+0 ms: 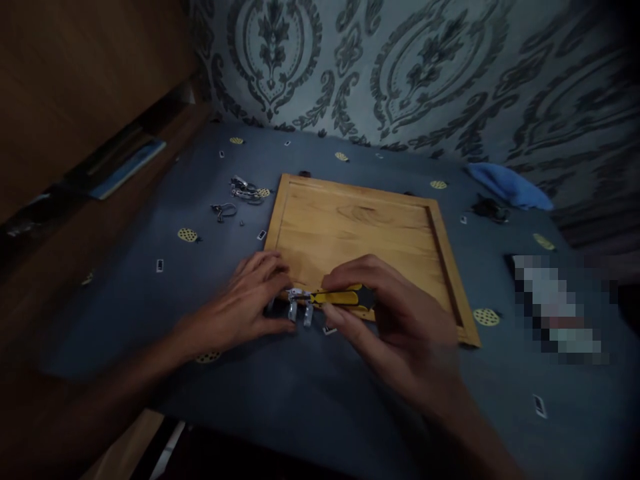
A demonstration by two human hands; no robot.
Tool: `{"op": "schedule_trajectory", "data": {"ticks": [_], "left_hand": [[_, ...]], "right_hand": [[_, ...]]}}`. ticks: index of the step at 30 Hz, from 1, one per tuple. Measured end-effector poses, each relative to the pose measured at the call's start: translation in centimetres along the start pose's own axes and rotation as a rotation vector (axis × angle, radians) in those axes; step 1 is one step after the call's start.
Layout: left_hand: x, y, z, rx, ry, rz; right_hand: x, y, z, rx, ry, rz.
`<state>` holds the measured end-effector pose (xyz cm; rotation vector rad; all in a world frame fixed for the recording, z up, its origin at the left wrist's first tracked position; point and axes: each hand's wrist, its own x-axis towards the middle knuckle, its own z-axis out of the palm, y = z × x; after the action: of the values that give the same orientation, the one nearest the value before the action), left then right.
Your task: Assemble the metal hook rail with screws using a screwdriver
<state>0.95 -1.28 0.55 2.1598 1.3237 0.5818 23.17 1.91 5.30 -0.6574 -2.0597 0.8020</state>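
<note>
A screwdriver [340, 297] with a yellow and black handle lies almost level in my right hand [400, 320], its fingers and thumb closed around the handle. The screwdriver's tip end meets a small shiny metal hinge [300, 301] at the near edge of a framed wooden panel [360, 230]. My left hand [250, 297] is at the hinge's left side, fingers over the panel's near left corner and thumb below, gripping the hinge. Its exact contact is partly hidden. The panel lies flat with its recessed face up.
Several loose metal pieces [245, 191] lie left of the panel. A blue cloth [510, 187] and a dark object [491, 209] are at the back right. A blurred-out item [555, 307] sits on the right. A wooden cabinet [90, 80] borders the left side; patterned wallpaper [350, 67] stands behind.
</note>
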Motion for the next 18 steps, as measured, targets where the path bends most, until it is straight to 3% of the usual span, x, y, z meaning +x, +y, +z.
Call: {"op": "schedule_trajectory", "data": {"ticks": [5,10,18], "left_hand": [[-0.2,-0.3,0.3,-0.017,0.021,0.017],[-0.2,-0.3,0.3,-0.003,0.008,0.018],[-0.2,-0.4,0.7,0.035,0.031,0.045]], "right_hand": [[-0.5,-0.3,-0.5,-0.059,-0.067,0.035],[-1.0,0.0,0.0,-0.122,0.031,0.089],[-0.7,-0.5,1.2,-0.206,0.079,0.024]]}}
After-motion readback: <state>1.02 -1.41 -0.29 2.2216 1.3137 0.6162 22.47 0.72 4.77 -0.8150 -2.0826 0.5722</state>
